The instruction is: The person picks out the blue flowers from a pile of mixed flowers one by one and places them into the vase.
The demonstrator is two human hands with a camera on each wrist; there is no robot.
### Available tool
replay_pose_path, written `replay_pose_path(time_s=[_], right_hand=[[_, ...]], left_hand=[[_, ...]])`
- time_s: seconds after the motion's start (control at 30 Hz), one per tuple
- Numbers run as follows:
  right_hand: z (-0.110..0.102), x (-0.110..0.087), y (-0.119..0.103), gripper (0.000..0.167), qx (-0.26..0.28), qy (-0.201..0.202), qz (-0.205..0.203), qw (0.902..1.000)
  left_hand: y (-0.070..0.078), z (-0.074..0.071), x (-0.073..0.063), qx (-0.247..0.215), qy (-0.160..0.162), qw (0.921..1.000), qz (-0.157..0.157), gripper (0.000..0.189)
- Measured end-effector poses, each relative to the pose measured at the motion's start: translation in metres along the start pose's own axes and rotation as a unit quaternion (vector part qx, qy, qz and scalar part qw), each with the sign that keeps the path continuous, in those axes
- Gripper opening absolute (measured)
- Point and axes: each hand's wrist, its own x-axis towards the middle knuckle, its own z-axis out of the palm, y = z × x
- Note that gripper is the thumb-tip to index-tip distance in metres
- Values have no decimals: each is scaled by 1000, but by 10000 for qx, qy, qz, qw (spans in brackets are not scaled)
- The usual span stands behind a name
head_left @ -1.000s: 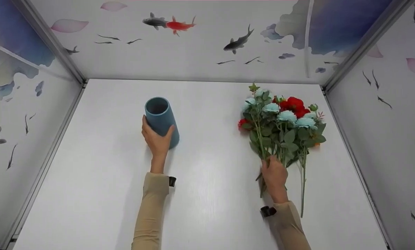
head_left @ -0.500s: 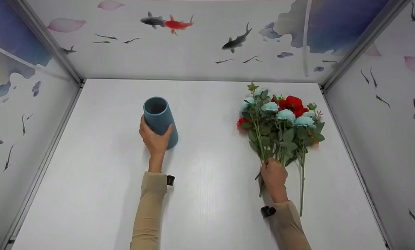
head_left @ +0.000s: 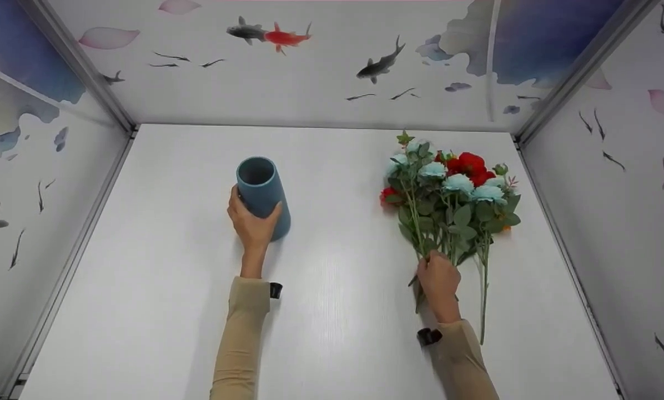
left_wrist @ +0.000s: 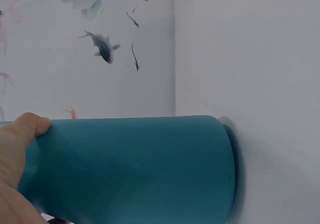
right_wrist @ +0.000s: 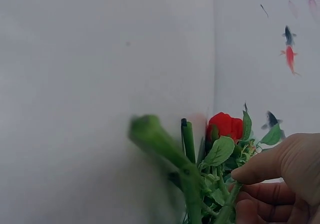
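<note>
A teal-blue vase (head_left: 265,197) stands upright on the left half of the white table in the head view. My left hand (head_left: 251,225) grips its near side, thumb and fingers around the wall. The left wrist view has the vase (left_wrist: 135,169) lying across the frame, its base on the table, with the left thumb (left_wrist: 32,125) on it. On the right lies a bunch of artificial flowers (head_left: 459,186), red and pale blue with green leaves. My right hand (head_left: 440,280) pinches a flower stem (right_wrist: 227,204) between thumb and fingers. The stem ends (right_wrist: 187,144) are bare.
One flower stem (head_left: 484,300) lies right of my right hand, pointing to the table's front. Printed panels with fish enclose the table (head_left: 332,266) at the back (head_left: 321,94), left and right. Dark wrist cameras (head_left: 429,337) sit on both sleeves.
The vase has shifted slightly to the right with my left hand holding it. My right hand stays at the stems, and the flowers have barely moved.
</note>
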Motion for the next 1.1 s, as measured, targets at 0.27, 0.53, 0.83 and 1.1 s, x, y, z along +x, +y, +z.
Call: replay_pose_path(time_s=[0.27,0.53,0.83,1.1], right_hand=[[-1,-2,-1,22,110,-69,93,9999],[-2,0,-2,22,66,-11,64,10000],[-2,-3,-5,16,457,80,59,9989],[2,-7,-6,10,1014,611,-137,9929]], left_hand=[[3,-2,-10,-222,-116,9997,2,90],[2,-10,-10,-856,-388,9955,88,85],[1,-12,-11,-736,-465,9961,154,85],[5,-11,-18,-751,-563,9952,292,85]])
